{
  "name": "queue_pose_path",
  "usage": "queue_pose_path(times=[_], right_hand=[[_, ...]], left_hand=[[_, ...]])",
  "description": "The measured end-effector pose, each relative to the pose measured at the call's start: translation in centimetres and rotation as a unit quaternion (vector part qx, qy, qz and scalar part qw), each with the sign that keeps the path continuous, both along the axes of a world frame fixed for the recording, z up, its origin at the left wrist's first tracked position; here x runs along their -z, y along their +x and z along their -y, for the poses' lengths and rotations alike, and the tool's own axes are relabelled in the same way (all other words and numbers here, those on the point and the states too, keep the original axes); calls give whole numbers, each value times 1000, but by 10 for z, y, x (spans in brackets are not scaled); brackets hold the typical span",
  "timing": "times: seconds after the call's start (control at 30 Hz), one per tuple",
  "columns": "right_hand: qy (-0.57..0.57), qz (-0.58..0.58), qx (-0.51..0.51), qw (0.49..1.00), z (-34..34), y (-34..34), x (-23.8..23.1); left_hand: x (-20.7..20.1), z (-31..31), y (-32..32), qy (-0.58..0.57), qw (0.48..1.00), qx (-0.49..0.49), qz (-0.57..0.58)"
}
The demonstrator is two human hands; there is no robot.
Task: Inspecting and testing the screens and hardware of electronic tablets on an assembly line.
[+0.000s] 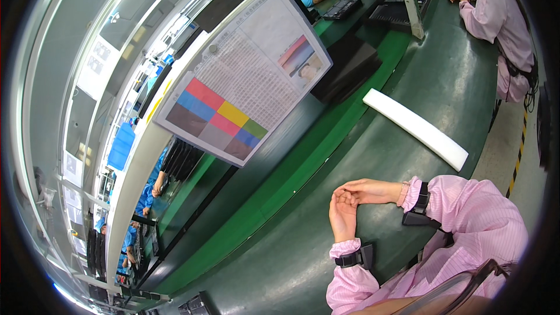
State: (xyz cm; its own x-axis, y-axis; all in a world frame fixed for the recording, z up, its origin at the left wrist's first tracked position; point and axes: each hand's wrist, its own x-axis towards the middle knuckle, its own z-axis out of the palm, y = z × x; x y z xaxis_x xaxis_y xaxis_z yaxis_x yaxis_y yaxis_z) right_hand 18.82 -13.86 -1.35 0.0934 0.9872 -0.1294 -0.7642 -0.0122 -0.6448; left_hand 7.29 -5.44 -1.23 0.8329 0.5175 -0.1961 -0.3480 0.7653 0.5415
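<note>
My left hand (342, 220) and my right hand (375, 191) meet over the green worktop (297, 256), at the lower right of the head view. The left fingers are curled in, and the right fingers bend over and touch them. Nothing shows between the two hands. Both arms wear pink striped sleeves, with a black strap and a small black box at each wrist. Beyond my right hand lies a long white foam strip (415, 128), apart from both hands.
A printed sheet (245, 76) with coloured blocks hangs on a pale frame above the line. Black trays (343, 8) stand farther along. A person in pink (496, 11) sits at the far right; people in blue work across the line. Another black item (195, 304) lies at the bottom edge.
</note>
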Motion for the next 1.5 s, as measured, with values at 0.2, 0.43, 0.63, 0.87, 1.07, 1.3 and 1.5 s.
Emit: queue_pose_path(times=[0.2,0.43,0.63,0.87,1.07,1.3,1.5], right_hand=[[7,2,-4,1000,1,0,-2],[-12,-10,12,1000,1,-2,-6],[-13,-11,11,1000,1,-2,-8],[2,-5,3,1000,0,0,0],[12,-6,-2,1000,2,0,-8],[-5,-7,11,1000,2,-2,-14],[-12,-5,15,1000,4,-4,-13]], left_hand=[[-2,0,0,7,1000,3,-2],[-1,1,0,9,1000,14,15],[-4,2,0,5,1000,5,-1],[-1,0,-1,10,1000,13,10],[0,0,0,16,999,19,26],[-3,1,-1,9,1000,5,11],[-4,2,-1,12,1000,9,3]])
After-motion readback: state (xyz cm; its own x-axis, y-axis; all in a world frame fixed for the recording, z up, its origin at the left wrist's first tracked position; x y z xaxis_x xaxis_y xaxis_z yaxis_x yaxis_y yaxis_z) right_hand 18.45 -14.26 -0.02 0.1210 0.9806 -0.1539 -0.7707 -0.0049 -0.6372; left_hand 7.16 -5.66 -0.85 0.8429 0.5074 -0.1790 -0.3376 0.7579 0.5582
